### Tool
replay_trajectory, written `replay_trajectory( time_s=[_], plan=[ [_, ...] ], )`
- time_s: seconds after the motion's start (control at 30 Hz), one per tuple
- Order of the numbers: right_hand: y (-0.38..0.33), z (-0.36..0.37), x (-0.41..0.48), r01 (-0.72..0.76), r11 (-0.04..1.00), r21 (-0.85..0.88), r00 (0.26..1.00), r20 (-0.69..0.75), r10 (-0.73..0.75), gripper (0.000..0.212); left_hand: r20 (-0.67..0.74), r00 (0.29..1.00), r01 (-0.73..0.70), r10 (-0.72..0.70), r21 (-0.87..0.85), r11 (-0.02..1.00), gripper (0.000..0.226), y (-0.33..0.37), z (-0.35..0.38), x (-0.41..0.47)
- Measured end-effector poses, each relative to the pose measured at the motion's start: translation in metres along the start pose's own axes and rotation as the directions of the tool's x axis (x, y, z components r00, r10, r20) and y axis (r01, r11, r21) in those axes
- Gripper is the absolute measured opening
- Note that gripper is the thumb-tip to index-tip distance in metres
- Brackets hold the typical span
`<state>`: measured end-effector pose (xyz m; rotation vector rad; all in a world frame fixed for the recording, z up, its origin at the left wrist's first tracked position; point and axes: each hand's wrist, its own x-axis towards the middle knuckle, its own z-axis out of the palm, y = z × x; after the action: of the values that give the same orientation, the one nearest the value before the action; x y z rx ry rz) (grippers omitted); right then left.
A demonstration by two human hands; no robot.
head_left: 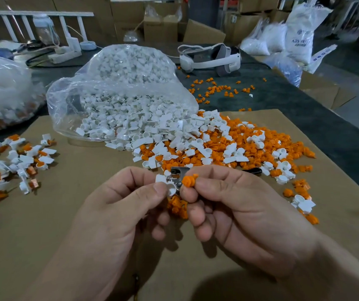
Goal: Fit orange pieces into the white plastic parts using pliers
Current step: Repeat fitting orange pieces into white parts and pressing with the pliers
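Both grips pinch: left hand a white part, right hand an orange piece; aligning and seating them seems next.

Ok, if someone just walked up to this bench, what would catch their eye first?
Probably the heap of orange pieces across the middle of the cardboard, with white parts spilling over it from a clear bag behind. Next, in front, the left hand pinches a white part and the right hand an orange piece, close together.

A warehouse workshop: stacked cardboard boxes, bulk sacks of plastic parts.
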<state>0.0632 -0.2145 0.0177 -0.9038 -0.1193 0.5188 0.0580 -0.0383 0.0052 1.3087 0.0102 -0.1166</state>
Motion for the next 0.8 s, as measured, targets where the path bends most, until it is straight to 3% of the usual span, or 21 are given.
replay_trajectory(
  time_s=[0.33,0.53,0.63,0.8],
  plan=[
    [0.005,0.0018,-0.0001,0.063,0.99,-0.125,0.998,0.0,-0.063,0.018,0.04,0.997,-0.061,0.06,0.015,0.998,0.021,-0.0001,0.0004,-0.0024],
    [0.0021,0.0017,-0.002,-0.015,0.995,-0.101,1.0,0.016,0.017,0.013,0.068,0.991,-0.117,0.119,-0.029,0.993,0.023,0.0019,0.0033,-0.0058],
    [-0.0014,0.0022,-0.0033,-0.081,0.996,-0.038,0.995,0.053,0.083,0.012,0.12,0.981,-0.15,0.155,-0.055,0.987,0.04,0.0036,0.0039,-0.0062],
    [-0.0032,0.0042,-0.0042,-0.149,0.989,0.003,0.983,0.106,0.148,0.014,0.219,0.954,-0.217,0.205,0.032,0.976,0.04,0.0067,0.0039,-0.002]
  ],
)
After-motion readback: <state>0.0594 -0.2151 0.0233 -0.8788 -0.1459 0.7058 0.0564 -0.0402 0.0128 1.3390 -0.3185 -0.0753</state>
